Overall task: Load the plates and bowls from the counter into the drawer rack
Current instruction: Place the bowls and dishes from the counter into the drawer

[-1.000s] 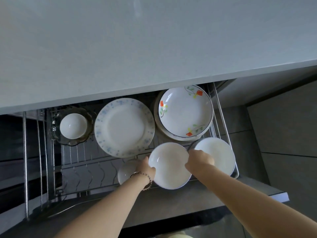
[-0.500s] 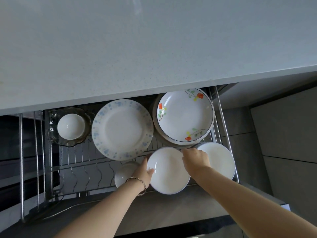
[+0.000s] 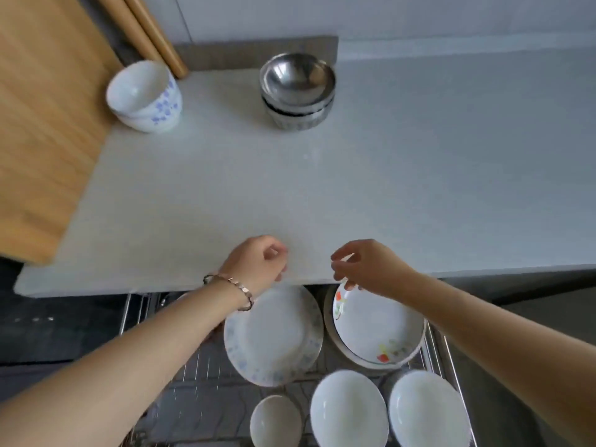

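Note:
My left hand (image 3: 258, 262) and my right hand (image 3: 364, 266) hover over the front edge of the white counter (image 3: 322, 175), fingers loosely curled, holding nothing. At the counter's back stand a stack of white bowls with blue flowers (image 3: 145, 96) and a stack of steel bowls (image 3: 298, 90). Below, the drawer rack (image 3: 206, 375) holds a blue-patterned plate (image 3: 274, 337), a flowered plate (image 3: 377, 330), two white plates (image 3: 348, 411) (image 3: 425, 411) and a small white bowl (image 3: 274, 421).
A wooden board (image 3: 45, 117) leans at the counter's left, with wooden rods (image 3: 151, 33) behind the flowered bowls. The rack's right metal rail (image 3: 451, 366) runs beside the white plates. Dark floor lies to the left of the drawer.
Both hands have let go of the white plate in the rack and risen to the counter edge. The view has tilted up, bringing the counter's bowl stacks into sight.

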A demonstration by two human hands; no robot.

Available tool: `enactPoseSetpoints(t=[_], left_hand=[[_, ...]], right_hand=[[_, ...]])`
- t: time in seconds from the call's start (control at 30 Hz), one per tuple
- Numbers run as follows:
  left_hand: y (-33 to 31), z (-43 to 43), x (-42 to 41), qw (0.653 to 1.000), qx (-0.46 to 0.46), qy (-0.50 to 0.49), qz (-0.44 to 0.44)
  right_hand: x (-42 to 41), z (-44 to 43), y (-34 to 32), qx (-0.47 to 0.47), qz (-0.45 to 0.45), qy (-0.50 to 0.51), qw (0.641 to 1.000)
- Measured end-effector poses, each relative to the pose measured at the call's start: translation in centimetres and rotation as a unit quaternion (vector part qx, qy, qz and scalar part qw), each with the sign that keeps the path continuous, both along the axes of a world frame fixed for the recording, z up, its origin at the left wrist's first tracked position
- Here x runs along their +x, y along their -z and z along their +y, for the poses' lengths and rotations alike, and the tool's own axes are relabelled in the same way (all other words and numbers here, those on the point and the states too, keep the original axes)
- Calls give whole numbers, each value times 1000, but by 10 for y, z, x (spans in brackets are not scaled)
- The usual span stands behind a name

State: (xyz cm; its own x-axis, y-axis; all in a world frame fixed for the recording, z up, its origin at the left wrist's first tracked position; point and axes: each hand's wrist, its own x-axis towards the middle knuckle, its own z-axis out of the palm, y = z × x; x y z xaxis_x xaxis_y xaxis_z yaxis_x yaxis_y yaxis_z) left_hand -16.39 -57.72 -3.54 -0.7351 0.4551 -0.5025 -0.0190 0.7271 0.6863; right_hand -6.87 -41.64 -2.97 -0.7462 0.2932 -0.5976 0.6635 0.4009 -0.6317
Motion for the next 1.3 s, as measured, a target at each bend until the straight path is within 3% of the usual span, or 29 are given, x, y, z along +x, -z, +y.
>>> enactPoseSetpoints(t=[0.17,0.27,0.43,0.57,0.77,0.9,1.0,1.1,1.3], left_hand=[[-35,12,-106,997,9,-75,35],[-35,10,-155,995,-7,-86,56],[-20,1,-200,993,-53,-32,96],[3,-12,-217,995,-53,-14,86],[29,-25,-221,997,-22,-41,58],[20,-24,-203,987,93,-132,-24],[-5,-24,-182,955,174,-198,-137],[-26,-37,-149,946,181,-178,-202],[-42,-98,-56,957,157,-157,-185]], right_hand=[[-106,11,-48,-46,24,67,996],[-161,15,-49,-85,34,170,981],[-233,35,-28,-206,72,399,891],[-266,47,-9,-233,96,452,856],[-276,50,6,-224,132,460,849],[-243,41,-1,-204,131,426,872],[-201,25,-13,-204,94,359,906],[-151,2,-25,-224,54,276,933],[-60,-53,-41,-205,0,106,973]])
